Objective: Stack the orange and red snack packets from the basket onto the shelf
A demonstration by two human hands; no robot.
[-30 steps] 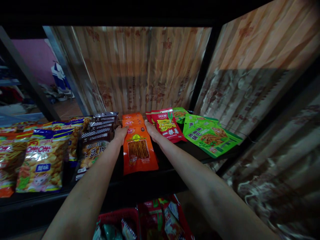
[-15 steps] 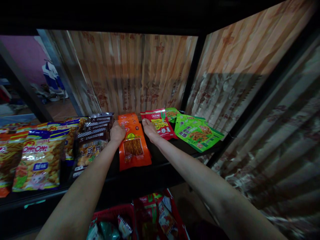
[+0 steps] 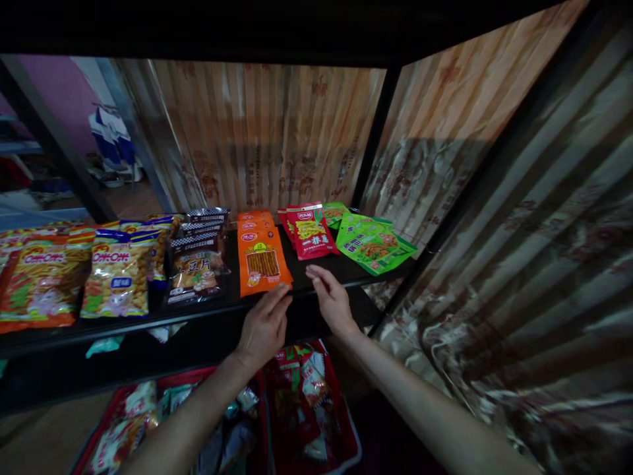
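My left hand (image 3: 264, 324) is open, palm down, its stretched fingertips by the lower edge of an orange snack packet (image 3: 263, 261). Whether they touch it, I cannot tell. Holding nothing, my right hand (image 3: 335, 302) hovers at the shelf's front edge with its fingers loosely extended. Just beyond it, a red snack packet (image 3: 312, 232) leans on another red one. Green packets (image 3: 376, 245) lie fanned out to the right. Left of the orange stack stands a row of dark potato-chip bags (image 3: 196, 267).
Yellow-and-blue snack bags (image 3: 119, 272) and orange noodle-snack bags (image 3: 43, 280) line the left of the black shelf (image 3: 316, 272). Below are red baskets (image 3: 357, 443) with packaged snacks. A black post (image 3: 378, 132) and pleated curtains (image 3: 257, 132) bound the back and right.
Both hands have drawn back toward me, the left from the orange packets and the right from the red packet, which stays on the shelf. The view has shifted, showing more of the baskets.
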